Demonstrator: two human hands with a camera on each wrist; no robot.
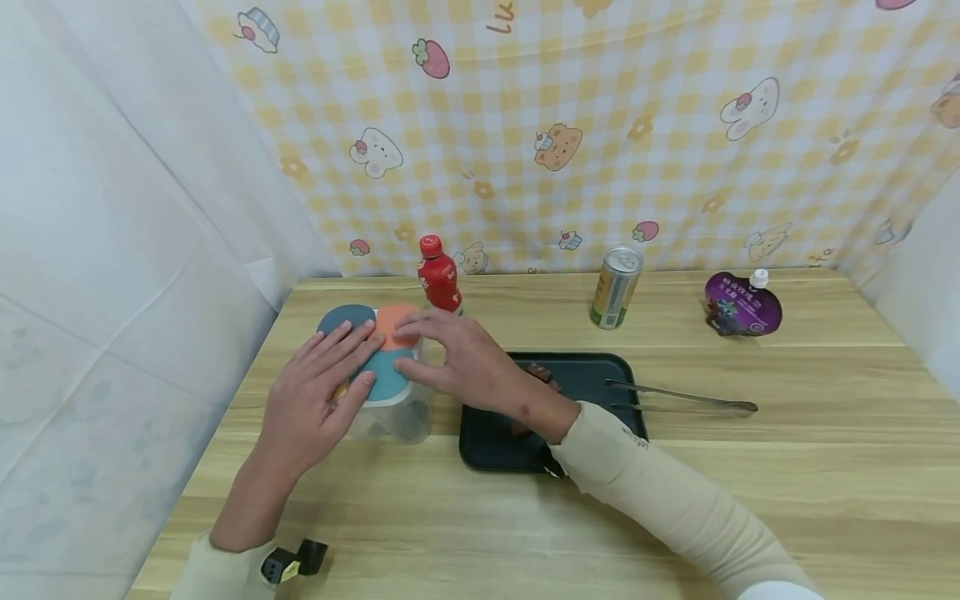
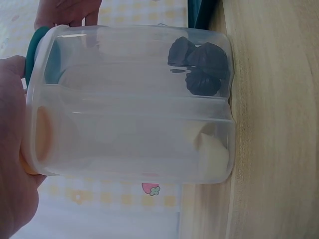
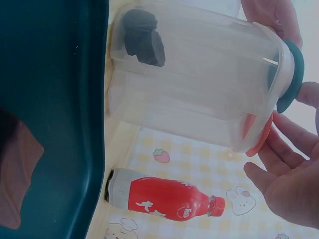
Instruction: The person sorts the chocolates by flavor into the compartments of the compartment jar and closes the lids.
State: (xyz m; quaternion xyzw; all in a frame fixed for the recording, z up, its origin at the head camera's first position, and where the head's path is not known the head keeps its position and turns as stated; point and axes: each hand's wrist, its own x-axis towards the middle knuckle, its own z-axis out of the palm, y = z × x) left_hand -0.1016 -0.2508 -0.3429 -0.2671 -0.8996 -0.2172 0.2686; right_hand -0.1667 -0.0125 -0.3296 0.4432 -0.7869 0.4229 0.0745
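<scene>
A clear plastic storage canister [image 2: 124,99] with several compartments stands upright at the table's left. Its coloured flaps include a dark blue one, an orange one [image 1: 397,323] and a teal one [image 1: 387,377]. Dark wrinkled pieces [image 2: 207,62] lie at the bottom of one compartment, pale pieces [image 2: 212,154] in another. My left hand [image 1: 311,400] rests on the top with extended fingers across the blue and teal flaps. From the other side my right hand [image 1: 468,358] reaches over, fingertips at the orange flap and thumb by the teal one.
A dark tray [image 1: 588,375] holding brown pieces lies right of the canister, partly under my right forearm. Metal tongs [image 1: 697,402] lean over its right edge. Behind stand a red bottle [image 1: 440,279], a can [image 1: 617,287] and a purple spouted pouch [image 1: 742,306].
</scene>
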